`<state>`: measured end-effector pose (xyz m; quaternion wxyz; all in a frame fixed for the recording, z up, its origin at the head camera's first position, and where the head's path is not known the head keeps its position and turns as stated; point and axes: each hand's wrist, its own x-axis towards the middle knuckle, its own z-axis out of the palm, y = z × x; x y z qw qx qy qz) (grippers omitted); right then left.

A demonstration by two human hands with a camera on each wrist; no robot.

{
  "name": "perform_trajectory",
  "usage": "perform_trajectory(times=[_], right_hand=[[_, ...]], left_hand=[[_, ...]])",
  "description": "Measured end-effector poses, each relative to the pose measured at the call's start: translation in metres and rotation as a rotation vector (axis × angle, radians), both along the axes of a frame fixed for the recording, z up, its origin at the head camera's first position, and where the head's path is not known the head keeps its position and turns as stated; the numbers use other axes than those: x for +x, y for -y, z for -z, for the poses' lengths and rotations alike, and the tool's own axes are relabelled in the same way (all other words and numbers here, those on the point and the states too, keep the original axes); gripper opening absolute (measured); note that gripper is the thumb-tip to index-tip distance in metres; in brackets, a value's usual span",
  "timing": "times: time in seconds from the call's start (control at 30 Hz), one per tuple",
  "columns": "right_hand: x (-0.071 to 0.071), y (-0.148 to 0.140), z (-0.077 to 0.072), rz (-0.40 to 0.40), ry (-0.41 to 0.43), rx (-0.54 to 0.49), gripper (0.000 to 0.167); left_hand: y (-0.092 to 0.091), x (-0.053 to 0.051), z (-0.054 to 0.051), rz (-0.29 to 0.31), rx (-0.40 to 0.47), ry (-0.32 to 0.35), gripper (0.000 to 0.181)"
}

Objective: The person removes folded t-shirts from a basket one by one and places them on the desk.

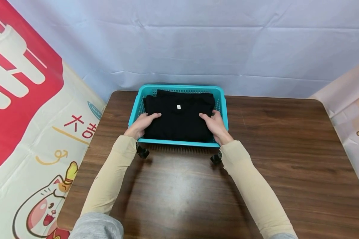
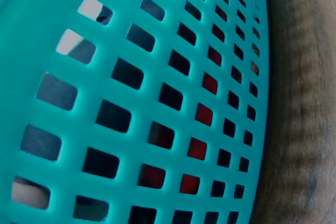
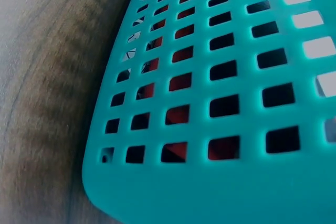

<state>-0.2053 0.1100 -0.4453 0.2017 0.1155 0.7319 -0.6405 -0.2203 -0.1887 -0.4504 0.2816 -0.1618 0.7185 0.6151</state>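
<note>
A folded black shirt (image 1: 179, 122) with a small white label lies inside a turquoise plastic basket (image 1: 179, 143). My left hand (image 1: 142, 124) grips the shirt's left edge, thumb on top and the other fingers mostly hidden at its side. At the right edge my right hand (image 1: 216, 126) holds it the same way, with the thumb lying on the cloth. Both wrist views are filled by the basket's perforated front wall (image 2: 136, 93), and neither hand shows clearly there. Through the holes of the wall (image 3: 252, 77) in the right wrist view, dark and red cloth shows.
The basket stands at the back of a brown wooden table (image 1: 281, 149), against a pale hanging cloth (image 1: 197, 49). A printed curtain (image 1: 33, 132) with red and white shapes hangs along the left side. Table surface extends to the basket's right and in front.
</note>
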Motion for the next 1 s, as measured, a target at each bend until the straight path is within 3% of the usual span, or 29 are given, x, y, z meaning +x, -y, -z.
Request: perform_trajectory(times=[0.1, 0.27, 0.5, 0.7, 0.87, 1.0], right_hand=[[-0.0004, -0.0001, 0.0005, -0.017, 0.007, 0.014, 0.088], [-0.0005, -0.0005, 0.0013, -0.066, -0.014, 0.050, 0.081], [-0.0010, -0.0013, 0.0026, -0.114, -0.021, 0.102, 0.074], [-0.0008, -0.0009, 0.0022, -0.149, -0.053, 0.167, 0.077], [0.0000, 0.0012, 0.0046, -0.128, -0.185, 0.207, 0.079], [0.0018, 0.0028, 0.0064, -0.165, -0.262, 0.235, 0.072]], left_hand=[[-0.0007, 0.0003, -0.0004, 0.001, 0.018, -0.003, 0.091], [-0.0012, -0.0008, 0.0016, 0.012, 0.071, -0.043, 0.060], [-0.0014, -0.0024, 0.0021, 0.002, 0.014, -0.083, 0.090], [-0.0019, -0.0019, 0.0026, -0.006, -0.045, -0.249, 0.095], [-0.0025, 0.0010, 0.0006, 0.054, -0.060, -0.359, 0.078], [-0.0017, 0.0015, 0.0046, 0.117, -0.092, -0.353, 0.054]])
